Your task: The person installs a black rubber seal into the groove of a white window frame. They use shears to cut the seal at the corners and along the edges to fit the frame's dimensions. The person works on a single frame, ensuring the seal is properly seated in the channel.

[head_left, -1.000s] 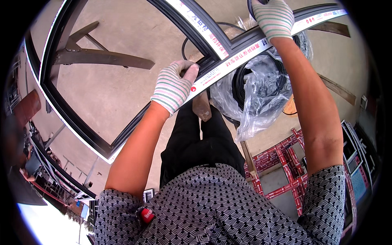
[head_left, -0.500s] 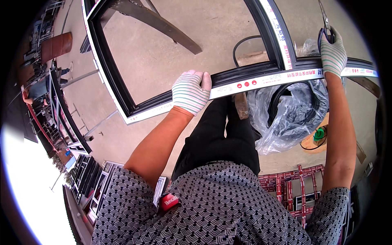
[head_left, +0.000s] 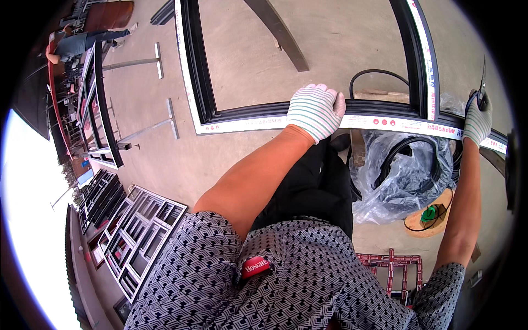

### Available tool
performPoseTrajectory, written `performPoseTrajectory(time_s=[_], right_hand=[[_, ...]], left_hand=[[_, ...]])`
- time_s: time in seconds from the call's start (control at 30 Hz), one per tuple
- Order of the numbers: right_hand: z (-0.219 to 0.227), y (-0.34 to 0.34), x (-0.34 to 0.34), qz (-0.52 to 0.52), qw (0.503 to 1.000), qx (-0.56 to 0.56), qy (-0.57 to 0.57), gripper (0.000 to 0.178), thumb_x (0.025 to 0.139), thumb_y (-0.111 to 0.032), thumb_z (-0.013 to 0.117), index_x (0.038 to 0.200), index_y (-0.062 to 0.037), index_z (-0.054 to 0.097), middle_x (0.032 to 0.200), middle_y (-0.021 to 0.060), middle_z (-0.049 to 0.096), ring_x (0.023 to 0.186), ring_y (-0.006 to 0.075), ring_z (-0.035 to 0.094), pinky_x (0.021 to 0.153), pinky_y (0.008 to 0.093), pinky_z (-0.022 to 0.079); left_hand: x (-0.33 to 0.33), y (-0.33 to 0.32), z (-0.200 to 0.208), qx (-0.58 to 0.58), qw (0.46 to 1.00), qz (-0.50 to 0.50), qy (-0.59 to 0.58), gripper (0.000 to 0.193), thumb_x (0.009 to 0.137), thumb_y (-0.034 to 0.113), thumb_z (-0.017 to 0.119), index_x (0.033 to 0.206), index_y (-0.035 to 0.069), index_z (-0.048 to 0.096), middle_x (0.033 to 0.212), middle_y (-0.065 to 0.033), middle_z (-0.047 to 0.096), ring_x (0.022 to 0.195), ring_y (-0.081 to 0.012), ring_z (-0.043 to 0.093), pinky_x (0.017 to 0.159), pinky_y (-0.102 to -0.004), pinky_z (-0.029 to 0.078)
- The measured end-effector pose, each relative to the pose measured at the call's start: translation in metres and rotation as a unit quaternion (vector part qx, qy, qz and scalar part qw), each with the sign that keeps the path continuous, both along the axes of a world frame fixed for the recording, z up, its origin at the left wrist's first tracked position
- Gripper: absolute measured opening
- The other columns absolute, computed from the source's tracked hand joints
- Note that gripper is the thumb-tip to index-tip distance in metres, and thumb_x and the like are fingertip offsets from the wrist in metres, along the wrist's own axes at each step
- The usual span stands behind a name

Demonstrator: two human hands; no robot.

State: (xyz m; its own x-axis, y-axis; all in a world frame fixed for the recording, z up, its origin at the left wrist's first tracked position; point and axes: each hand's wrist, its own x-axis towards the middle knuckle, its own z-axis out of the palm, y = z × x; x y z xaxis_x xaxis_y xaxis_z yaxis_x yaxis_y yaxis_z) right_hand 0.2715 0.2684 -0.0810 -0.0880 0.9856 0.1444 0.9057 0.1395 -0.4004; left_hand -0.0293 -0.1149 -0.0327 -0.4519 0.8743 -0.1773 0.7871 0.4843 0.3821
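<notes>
My left hand [head_left: 315, 111], in a white striped glove, is closed over the near rail of a black window frame [head_left: 258, 113]. Its fingers lie on the rail's dark inner grooves, and its heel is against the white printed film on the near edge. My right hand [head_left: 478, 120], gloved the same way, grips a pair of scissors [head_left: 482, 91] by their dark handles. The blades point away from me. That hand is at the frame's right part, beyond the crossbar [head_left: 428, 60]; whether it also touches the rail I cannot tell.
Below the rail lies clear plastic wrapping [head_left: 399, 179] around a black coil [head_left: 412, 151]. A green spool [head_left: 429, 213] sits on a round wooden piece [head_left: 440, 225]. Finished-looking frames [head_left: 146, 231] stand at lower left, red-wrapped frames [head_left: 390, 269] at lower right. Another person [head_left: 77, 47] is at upper left.
The whole view has shifted, so the frame and both hands appear farther right. My left hand sits slightly nearer the crossbar along the rail. The scissors remain in my right hand.
</notes>
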Motion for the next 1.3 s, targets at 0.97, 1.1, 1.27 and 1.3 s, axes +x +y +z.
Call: performPoseTrajectory(time_s=[0.97, 1.1, 1.27, 1.3], right_hand=[[0.093, -0.425, -0.170, -0.184, 0.862, -0.264, 0.392, 0.022, 0.105, -0.032, 0.066, 0.101, -0.0105, 0.061, 0.060, -0.0067, 0.050, 0.046, 0.0030, 0.043, 0.041, 0.0208, 0.033], [0.092, -0.432, -0.179, -0.111, 0.871, -0.298, 0.375, 0.025, 0.101, -0.030, 0.072, 0.105, -0.0062, 0.064, 0.073, -0.0052, 0.057, 0.053, 0.0029, 0.050, 0.046, 0.0220, 0.041], [0.095, -0.421, -0.200, 0.017, 0.890, -0.313, 0.331, 0.021, 0.102, -0.024, 0.070, 0.109, -0.0052, 0.067, 0.075, -0.0047, 0.059, 0.056, 0.0020, 0.051, 0.048, 0.0207, 0.041], [0.091, -0.419, -0.205, 0.059, 0.894, -0.308, 0.320, 0.021, 0.103, -0.025, 0.068, 0.112, -0.0055, 0.066, 0.075, -0.0041, 0.060, 0.053, 0.0027, 0.051, 0.047, 0.0207, 0.040]], left_hand=[[-0.074, -0.068, -0.007, 0.088, 0.965, -0.177, -0.172, 0.027, 0.095, 0.027, 0.062, 0.100, 0.003, 0.072, 0.091, -0.0172, 0.067, 0.090, -0.0372, 0.065, 0.085, -0.0476, 0.054], [-0.144, -0.136, 0.000, 0.210, 0.969, -0.091, -0.092, 0.025, 0.089, 0.015, 0.070, 0.111, 0.005, 0.069, 0.108, -0.0162, 0.067, 0.101, -0.0379, 0.064, 0.091, -0.0483, 0.051], [-0.210, -0.197, 0.005, 0.245, 0.967, 0.071, 0.025, 0.032, 0.088, 0.006, 0.069, 0.119, 0.002, 0.067, 0.117, -0.0179, 0.065, 0.110, -0.0374, 0.061, 0.100, -0.0467, 0.048], [-0.217, -0.205, 0.003, 0.228, 0.966, 0.120, 0.024, 0.029, 0.091, 0.006, 0.067, 0.120, 0.002, 0.067, 0.117, -0.0195, 0.065, 0.111, -0.0385, 0.060, 0.101, -0.0475, 0.048]])
